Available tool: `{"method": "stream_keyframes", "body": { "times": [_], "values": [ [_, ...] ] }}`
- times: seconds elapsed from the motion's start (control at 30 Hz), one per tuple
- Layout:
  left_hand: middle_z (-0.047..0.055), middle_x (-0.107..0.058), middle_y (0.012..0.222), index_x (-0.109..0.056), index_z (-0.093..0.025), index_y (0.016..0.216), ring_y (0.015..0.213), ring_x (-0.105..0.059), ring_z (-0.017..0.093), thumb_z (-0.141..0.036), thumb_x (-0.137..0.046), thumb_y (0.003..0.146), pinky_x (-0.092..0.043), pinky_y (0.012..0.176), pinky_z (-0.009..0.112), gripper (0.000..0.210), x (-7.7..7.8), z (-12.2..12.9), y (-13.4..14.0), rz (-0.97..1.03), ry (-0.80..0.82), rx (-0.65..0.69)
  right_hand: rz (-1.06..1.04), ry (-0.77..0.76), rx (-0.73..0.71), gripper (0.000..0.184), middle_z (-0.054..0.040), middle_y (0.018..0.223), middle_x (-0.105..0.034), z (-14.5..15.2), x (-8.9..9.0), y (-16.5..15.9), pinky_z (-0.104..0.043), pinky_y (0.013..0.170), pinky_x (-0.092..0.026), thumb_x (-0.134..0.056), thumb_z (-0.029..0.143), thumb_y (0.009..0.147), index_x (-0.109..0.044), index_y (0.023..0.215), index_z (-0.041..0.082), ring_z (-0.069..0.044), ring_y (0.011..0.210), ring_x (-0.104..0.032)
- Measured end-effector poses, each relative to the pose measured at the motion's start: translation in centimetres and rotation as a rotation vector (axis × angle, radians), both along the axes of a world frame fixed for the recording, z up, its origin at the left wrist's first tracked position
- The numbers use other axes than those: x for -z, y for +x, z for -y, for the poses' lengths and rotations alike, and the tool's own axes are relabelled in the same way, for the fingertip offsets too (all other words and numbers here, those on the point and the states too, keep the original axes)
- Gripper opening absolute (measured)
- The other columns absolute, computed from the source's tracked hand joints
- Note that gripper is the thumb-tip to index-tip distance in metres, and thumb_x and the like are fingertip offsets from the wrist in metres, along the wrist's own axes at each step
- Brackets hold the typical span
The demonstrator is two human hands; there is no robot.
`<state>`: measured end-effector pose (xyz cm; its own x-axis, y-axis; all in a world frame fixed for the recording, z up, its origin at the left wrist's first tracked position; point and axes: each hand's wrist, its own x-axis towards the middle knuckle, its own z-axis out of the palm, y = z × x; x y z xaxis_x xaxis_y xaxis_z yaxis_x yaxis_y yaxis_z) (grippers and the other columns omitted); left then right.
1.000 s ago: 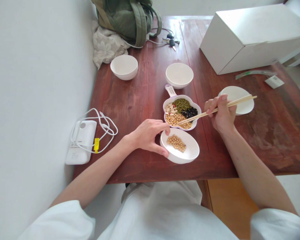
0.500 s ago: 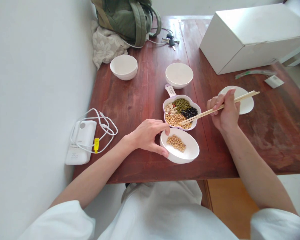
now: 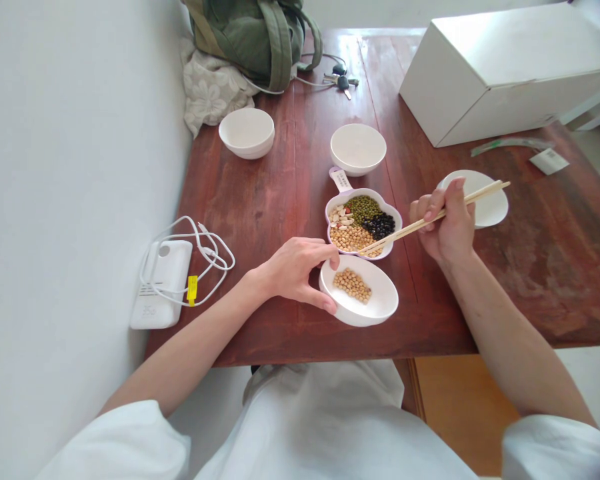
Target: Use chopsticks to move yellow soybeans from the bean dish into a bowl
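My left hand (image 3: 305,270) grips the left rim of a white bowl (image 3: 380,310), which is tilted. Inside that bowl lies a small heap of soybeans (image 3: 353,285). Just beyond it, a flower-shaped dish (image 3: 399,217) with a purple rim and a labelled handle holds mung beans (image 3: 364,209), black beans (image 3: 380,226), peanuts (image 3: 340,219) and more soybeans (image 3: 347,239). A pair of chopsticks (image 3: 415,227) is held in my right hand (image 3: 449,223), right of the dish. Their tips are over the dish's near edge, by the soybeans; whether they pinch a bean I cannot tell.
More white bowls stand at the back left (image 3: 247,133), behind the dish (image 3: 359,150) and beyond my right hand (image 3: 490,207). A white box (image 3: 480,80), keys (image 3: 343,83) and a green backpack (image 3: 245,40) are farther back. A power bank (image 3: 160,287) with a cable lies left.
My right hand has shifted slightly left and nearer to me. The chopstick tips have moved from among the soybeans to the dish's near rim. My left hand keeps its hold on the bowl.
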<state>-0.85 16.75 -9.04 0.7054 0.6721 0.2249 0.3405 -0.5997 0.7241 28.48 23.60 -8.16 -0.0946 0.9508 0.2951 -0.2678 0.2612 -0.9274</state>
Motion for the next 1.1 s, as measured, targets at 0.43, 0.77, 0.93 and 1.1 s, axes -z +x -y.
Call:
{"method": "stream_keyframes", "body": {
  "times": [0.43,0.77,0.93,1.1],
  "values": [
    [0.003,-0.066,0.079,-0.064,-0.019,0.094,0.069,-0.059,0.019,-0.098,-0.062,0.07,-0.04,0.068,0.031,0.082,0.04,-0.09,-0.03,0.002,0.0,0.008,0.14,0.099,0.067,0.064,-0.0022,0.044,-0.045,0.42,0.38,-0.23,-0.038,0.046,-0.022,-0.062,0.067,0.1,-0.062,0.052,0.025,-0.015,0.041,-0.037],
    [0.003,-0.067,0.081,-0.064,-0.019,0.094,0.071,-0.061,0.02,-0.098,-0.062,0.068,-0.041,0.07,0.031,0.083,-0.08,0.05,-0.11,0.001,-0.015,0.01,-0.043,0.001,0.019,0.065,0.0019,0.039,-0.034,-0.36,-0.16,0.52,-0.036,0.042,-0.014,-0.065,0.07,0.096,-0.057,0.049,0.025,-0.012,0.037,-0.028],
    [0.003,-0.067,0.081,-0.064,-0.019,0.094,0.07,-0.061,0.02,-0.099,-0.062,0.066,-0.041,0.07,0.031,0.085,-0.02,0.01,-0.12,0.011,-0.011,0.012,-0.038,0.042,0.036,0.065,0.0013,0.04,-0.035,-0.23,-0.1,0.33,-0.035,0.042,-0.015,-0.063,0.067,0.099,-0.058,0.051,0.025,-0.012,0.037,-0.03],
    [0.003,-0.067,0.08,-0.064,-0.019,0.093,0.07,-0.06,0.019,-0.1,-0.062,0.066,-0.04,0.069,0.031,0.085,-0.06,0.03,-0.1,0.013,-0.005,0.01,0.006,0.104,0.042,0.063,0.0003,0.042,-0.041,0.17,0.02,-0.17,-0.035,0.043,-0.023,-0.06,0.065,0.102,-0.06,0.054,0.023,-0.013,0.039,-0.035]
  ]
}}
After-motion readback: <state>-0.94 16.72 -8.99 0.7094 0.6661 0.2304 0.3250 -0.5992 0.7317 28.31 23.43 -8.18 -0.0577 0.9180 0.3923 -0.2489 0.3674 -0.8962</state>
